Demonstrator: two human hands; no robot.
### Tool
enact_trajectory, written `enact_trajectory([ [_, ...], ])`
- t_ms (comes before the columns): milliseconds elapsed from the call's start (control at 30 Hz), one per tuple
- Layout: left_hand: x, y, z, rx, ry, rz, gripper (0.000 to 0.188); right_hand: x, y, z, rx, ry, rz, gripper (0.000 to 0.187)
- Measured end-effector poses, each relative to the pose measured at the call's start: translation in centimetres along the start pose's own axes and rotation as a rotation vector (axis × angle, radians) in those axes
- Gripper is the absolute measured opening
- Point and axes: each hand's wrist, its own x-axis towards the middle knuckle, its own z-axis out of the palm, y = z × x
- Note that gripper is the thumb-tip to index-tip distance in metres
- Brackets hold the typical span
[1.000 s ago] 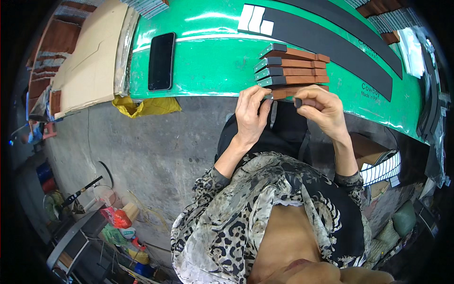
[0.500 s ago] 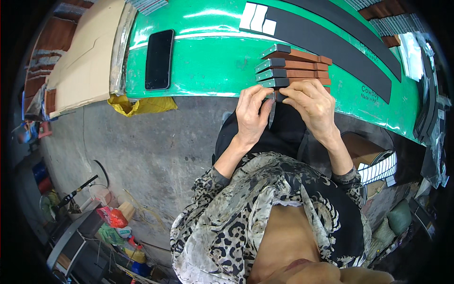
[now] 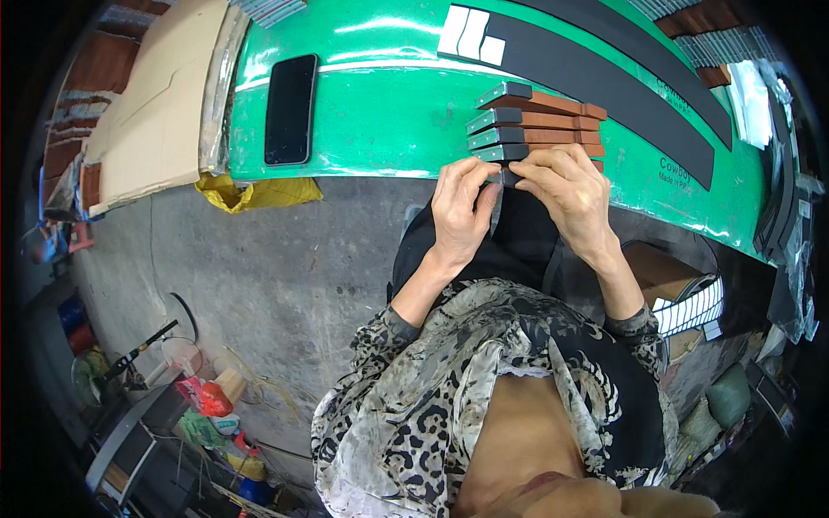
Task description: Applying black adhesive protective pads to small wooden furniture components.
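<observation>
My left hand [image 3: 458, 207] and my right hand [image 3: 568, 194] meet at the near edge of the green table [image 3: 380, 121]. Their thumbs and fingers pinch a small black piece [image 3: 508, 178] from both sides. Most of it is hidden by the fingertips, so its exact kind is unclear. Just beyond the hands lies a row of brown strap-like pieces [image 3: 561, 122], with black, metal-edged ends pointing left. The nearest one is partly covered by my fingers.
A black phone [image 3: 290, 110] lies left on the table, near a cardboard sheet [image 3: 151, 95]. Long black strips [image 3: 596, 86] with white labels [image 3: 471, 34] stretch across the right. Below the edge hangs a yellow bag [image 3: 259, 193]; clutter [image 3: 216, 397] sits on the floor, lower left.
Both hands stay in nearly the same place, still pinching the small black piece. My fingertips have shifted only slightly; the things on the table have not moved.
</observation>
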Motion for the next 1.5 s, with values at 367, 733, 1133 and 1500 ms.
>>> enact_trajectory([
  [367,0.0,-0.1,0.1,0.004,0.004,0.008,0.026,0.0,0.1,0.2,0.001,0.01,-0.01,0.027],
  [733,-0.2,-0.4,0.0,0.022,-0.001,-0.004,0.025,-1.0,0.5,0.4,0.148,0.137,0.076,0.033],
  [1133,0.6,-0.5,0.5,0.041,-0.027,0.06,0.03,-2.4,0.5,0.4,0.041,0.112,0.023,0.031],
  [1500,1.8,-1.8,-0.5,0.13,-0.321,0.04,0.11,-6.4,7.3,-2.1,0.838,0.314,0.891,0.041],
])
